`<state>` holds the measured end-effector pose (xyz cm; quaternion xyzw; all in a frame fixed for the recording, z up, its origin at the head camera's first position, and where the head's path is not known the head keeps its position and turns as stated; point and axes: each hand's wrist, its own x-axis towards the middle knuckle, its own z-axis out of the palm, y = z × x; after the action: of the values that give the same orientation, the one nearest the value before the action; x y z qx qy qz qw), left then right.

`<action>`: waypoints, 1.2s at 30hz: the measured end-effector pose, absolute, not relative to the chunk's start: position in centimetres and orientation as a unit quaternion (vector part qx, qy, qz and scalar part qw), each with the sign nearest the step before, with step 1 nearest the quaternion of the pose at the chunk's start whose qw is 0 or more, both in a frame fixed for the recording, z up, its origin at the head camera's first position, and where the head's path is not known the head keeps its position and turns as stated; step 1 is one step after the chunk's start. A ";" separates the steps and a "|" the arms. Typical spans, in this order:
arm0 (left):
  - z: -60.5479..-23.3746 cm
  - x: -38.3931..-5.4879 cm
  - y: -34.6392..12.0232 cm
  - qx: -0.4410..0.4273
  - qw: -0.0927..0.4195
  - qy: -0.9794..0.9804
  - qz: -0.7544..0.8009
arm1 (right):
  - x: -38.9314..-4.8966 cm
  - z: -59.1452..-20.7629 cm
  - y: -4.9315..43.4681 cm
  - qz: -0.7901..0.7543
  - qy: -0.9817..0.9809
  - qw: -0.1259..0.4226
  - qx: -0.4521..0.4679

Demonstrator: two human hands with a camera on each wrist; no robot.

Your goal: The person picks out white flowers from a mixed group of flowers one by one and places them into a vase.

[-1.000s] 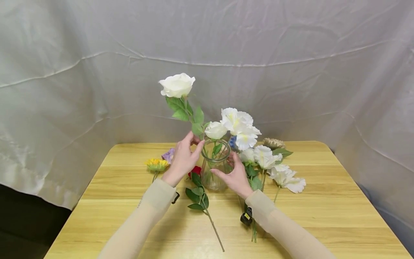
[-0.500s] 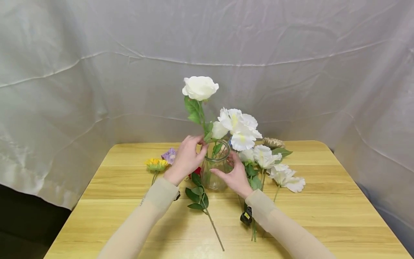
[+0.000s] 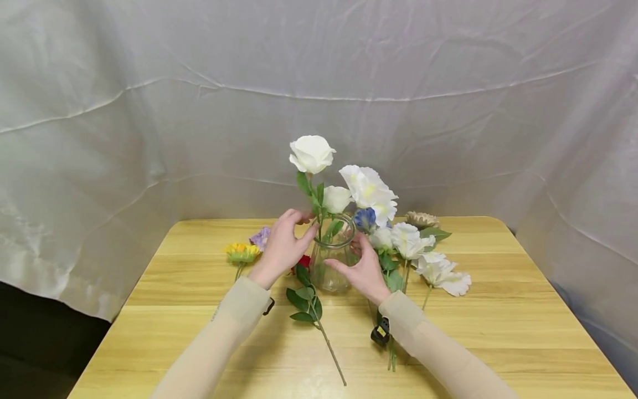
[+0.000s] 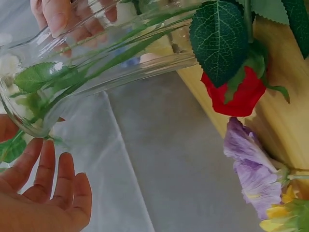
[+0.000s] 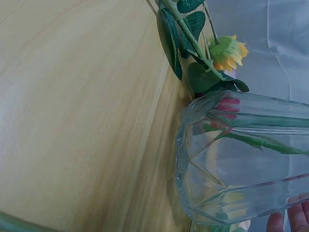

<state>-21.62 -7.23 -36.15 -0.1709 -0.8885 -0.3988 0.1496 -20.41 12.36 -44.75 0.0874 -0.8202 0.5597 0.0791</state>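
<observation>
The clear glass vase point(image 3: 331, 271) stands upright on the table, with green stems inside. My right hand point(image 3: 366, 269) grips its right side, thumb towards me and fingers partly hidden behind the glass. In the left wrist view, the right hand's fingers point(image 4: 55, 17) show beside the glass. My left hand point(image 3: 286, 241) is at the vase's left rim, beside the stem of a tall white rose point(image 3: 311, 154). Its fingers point(image 4: 46, 169) are spread and loosely bent near the rim in the left wrist view. A shorter white flower point(image 3: 336, 199) also stands in the vase.
A red rose point(image 3: 302, 262) lies left of the vase, its stem towards me. Further left lie a yellow flower point(image 3: 242, 253) and a purple flower point(image 3: 260, 238). White flowers point(image 3: 408, 241), a blue flower point(image 3: 365, 218) and a beige flower point(image 3: 422, 220) are to the right.
The tall white rose has swung right from its left lean and come lower, its stem now in the vase. My left hand has loosened around the stem. The right hand has stayed on the vase.
</observation>
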 end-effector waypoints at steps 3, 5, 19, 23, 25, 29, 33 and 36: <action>-36.3 -21.7 -7.3 -0.170 0.148 -0.885 -0.407 | -20.4 -44.7 12.3 0.561 -0.819 0.079 0.086; -36.4 -21.7 -7.4 -0.172 0.148 -0.884 -0.409 | -20.4 -44.7 12.3 0.567 -0.816 0.076 0.088; -36.7 -21.1 -7.9 -0.156 0.104 -0.884 -0.428 | -20.0 -43.7 12.3 0.558 -0.823 0.057 0.084; -37.2 -20.8 -8.2 -0.160 0.086 -0.886 -0.426 | -19.9 -43.7 12.5 0.559 -0.822 0.058 0.094; -37.4 -20.6 -8.3 -0.166 0.083 -0.886 -0.424 | -19.8 -43.8 12.7 0.557 -0.822 0.061 0.100; -38.2 -20.2 -8.5 -0.169 0.080 -0.890 -0.417 | -19.5 -44.1 13.3 0.547 -0.828 0.063 0.108; -39.3 -19.5 -8.7 -0.163 0.077 -0.896 -0.405 | -19.0 -44.2 14.0 0.544 -0.828 0.064 0.117; -39.8 -19.0 -8.9 -0.165 0.080 -0.905 -0.385 | -18.7 -44.2 14.6 0.542 -0.828 0.064 0.131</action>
<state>-18.98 -8.91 -39.77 -0.1646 -0.9045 -0.3853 0.0797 -18.71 14.61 -44.24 0.1313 -0.8276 0.5420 0.0642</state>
